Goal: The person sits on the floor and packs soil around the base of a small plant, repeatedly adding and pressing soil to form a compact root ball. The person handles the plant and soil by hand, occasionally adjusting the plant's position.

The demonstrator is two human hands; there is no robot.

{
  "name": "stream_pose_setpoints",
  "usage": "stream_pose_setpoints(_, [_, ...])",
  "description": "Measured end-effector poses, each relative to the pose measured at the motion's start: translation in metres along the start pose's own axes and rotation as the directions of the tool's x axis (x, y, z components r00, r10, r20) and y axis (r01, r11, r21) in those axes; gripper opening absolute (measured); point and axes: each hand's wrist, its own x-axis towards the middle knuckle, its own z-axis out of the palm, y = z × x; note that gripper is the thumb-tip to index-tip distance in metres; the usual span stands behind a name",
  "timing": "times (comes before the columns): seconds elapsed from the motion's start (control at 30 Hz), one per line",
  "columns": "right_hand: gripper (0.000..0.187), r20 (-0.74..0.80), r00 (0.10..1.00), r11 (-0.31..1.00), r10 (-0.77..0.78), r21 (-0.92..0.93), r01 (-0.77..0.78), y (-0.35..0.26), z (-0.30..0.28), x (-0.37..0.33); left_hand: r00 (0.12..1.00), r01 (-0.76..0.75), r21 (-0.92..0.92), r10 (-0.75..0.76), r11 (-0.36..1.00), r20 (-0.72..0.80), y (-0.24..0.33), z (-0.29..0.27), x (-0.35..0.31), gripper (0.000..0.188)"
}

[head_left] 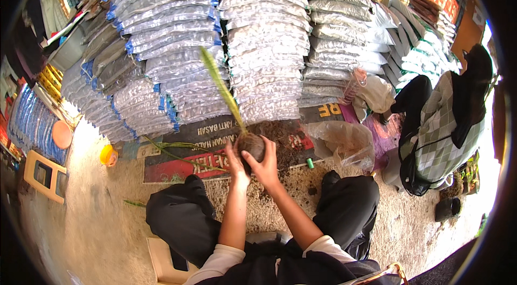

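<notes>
Between my two hands is a potted-size plant with a long, upright yellow-green leaf (222,85) and a round brown root ball (253,148). My left hand (235,164) cups the ball's left side. From the right, my right hand (265,162) wraps it, thumb across the front. The leaf leans up and to the left. Below lies a printed sheet (177,169) on the ground, with dark loose soil (280,133) scattered over its right part. Long green leaves (180,146) rest on the sheet, left of my hands.
Tall stacks of filled plastic bags (264,32) rise behind the sheet. A crumpled clear bag (344,142) and a small green cylinder (310,163) lie to the right. Another person (439,118) bends at far right. An orange-yellow container (108,156) and beige stool (43,176) stand left.
</notes>
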Motion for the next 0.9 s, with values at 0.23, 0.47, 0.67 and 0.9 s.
stream_pose_setpoints(0.23, [0.054,-0.022,0.998,0.946,0.055,0.320,-0.045,0.018,-0.013,0.012,0.999,-0.036,0.083,0.038,0.996,-0.024,-0.011,0.000,0.005,0.049])
stream_pose_setpoints(0.47, [0.059,-0.037,0.990,0.984,-0.139,-0.122,0.133,-0.004,-0.016,-0.006,0.999,-0.001,-0.136,0.006,0.991,0.041,-0.023,0.009,-0.009,0.047])
stream_pose_setpoints(0.67, [0.064,-0.025,0.977,0.944,-0.212,-0.265,0.198,0.002,-0.022,-0.003,0.996,0.006,-0.085,0.001,0.996,0.091,-0.030,-0.003,0.002,0.053])
stream_pose_setpoints(0.9, [0.062,-0.064,0.998,0.986,0.005,0.167,0.006,0.017,-0.032,0.014,0.997,-0.060,0.196,0.067,0.979,-0.029,-0.029,0.002,-0.003,0.050])
